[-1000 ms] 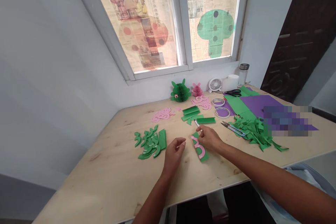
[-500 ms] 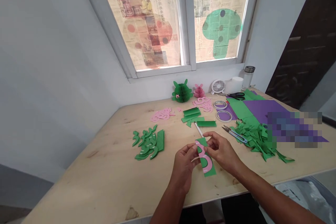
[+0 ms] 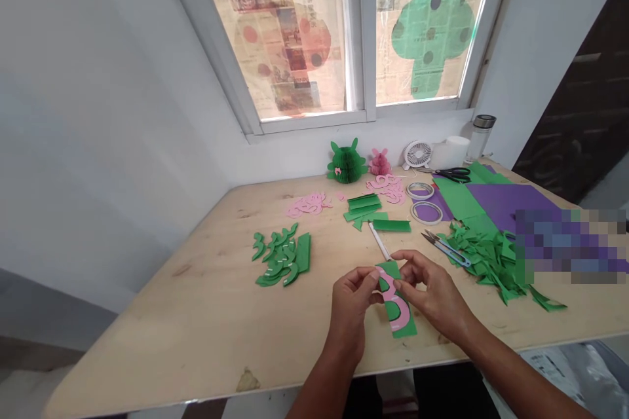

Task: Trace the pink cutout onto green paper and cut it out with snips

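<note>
Between both hands is a green paper strip (image 3: 392,309) with a pink paper cutout (image 3: 405,315) laid on it, curved like a 3. The cutout carries small white marks. My left hand (image 3: 350,309) pinches the left edge near the top. My right hand (image 3: 435,288) grips the opposite edge with thumb and fingers; some fingertips are hidden behind the paper. Just beyond the strip lies a white pen (image 3: 379,241). Green curved cutouts (image 3: 279,258) are piled to the left beside a folded green piece (image 3: 303,253).
Small snips (image 3: 448,249) lie beside green scraps (image 3: 484,258) on the right. Farther back are tape rolls (image 3: 426,213), black-handled scissors (image 3: 455,175), purple paper (image 3: 508,203), pink cutouts (image 3: 309,204), folded green strips (image 3: 363,203), a fan (image 3: 417,154) and a bottle (image 3: 480,137).
The camera view has shifted, so the table and hands appear displaced. Both hands keep hold of the green strip and pink cutout, with little change in grip.
</note>
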### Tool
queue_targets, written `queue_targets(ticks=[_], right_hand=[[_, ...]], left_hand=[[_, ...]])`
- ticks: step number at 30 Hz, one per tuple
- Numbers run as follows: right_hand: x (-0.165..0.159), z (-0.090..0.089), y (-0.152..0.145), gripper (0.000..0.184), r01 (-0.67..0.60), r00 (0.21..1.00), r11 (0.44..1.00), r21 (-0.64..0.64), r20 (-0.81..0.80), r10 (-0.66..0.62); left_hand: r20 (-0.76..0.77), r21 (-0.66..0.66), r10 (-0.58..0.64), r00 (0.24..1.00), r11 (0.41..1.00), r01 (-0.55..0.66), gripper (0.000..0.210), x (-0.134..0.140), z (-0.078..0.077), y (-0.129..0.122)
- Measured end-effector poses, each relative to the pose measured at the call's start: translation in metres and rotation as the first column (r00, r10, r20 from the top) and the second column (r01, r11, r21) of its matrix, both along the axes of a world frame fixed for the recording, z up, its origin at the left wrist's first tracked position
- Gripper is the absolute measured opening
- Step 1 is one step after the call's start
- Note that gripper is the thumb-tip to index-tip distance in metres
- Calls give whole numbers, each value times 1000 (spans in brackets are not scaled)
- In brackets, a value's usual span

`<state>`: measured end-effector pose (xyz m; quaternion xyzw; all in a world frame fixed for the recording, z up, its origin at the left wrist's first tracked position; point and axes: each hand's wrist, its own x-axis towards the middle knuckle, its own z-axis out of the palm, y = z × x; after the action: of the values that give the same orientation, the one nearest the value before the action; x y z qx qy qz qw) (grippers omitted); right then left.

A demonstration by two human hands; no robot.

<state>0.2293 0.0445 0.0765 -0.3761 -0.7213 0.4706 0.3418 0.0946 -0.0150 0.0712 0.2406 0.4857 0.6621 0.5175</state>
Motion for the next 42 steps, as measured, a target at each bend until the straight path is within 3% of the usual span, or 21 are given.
queue_targets(ticks=[10,24,42], right_hand=[[3,0,0,35,-10,1000,999,-50,-15,10],[10,5,-4,36,6,1000,1000,-26,-13,-6],[12,6,-3,34,10,1000,1000,-14,7,-10]], left_hand=[[-102,1,48,994,999,-48,20,4,0,-4],[-29,11,119,992,993,-118,20,17,0,-3],[35,-2,100,994,995,-100,25,18,-1,-4]])
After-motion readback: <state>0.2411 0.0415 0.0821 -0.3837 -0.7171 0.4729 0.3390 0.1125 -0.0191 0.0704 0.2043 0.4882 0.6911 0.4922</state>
